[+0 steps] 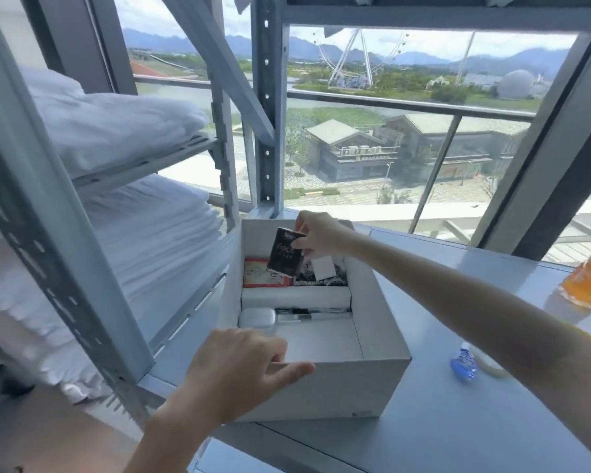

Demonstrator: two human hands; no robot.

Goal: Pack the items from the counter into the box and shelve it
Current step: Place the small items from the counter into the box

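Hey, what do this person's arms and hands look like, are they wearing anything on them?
The left hand and the right hand have no gloves and no rings that show. The left forearm and the right forearm are uncovered, with no sleeve, watch or bracelet in view. The upper arms are out of frame, so a sleeve higher up cannot be ruled out.

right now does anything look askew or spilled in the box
Nothing spilled or damaged. The black packet hangs tilted in the right hand over the box, not yet laid flat.
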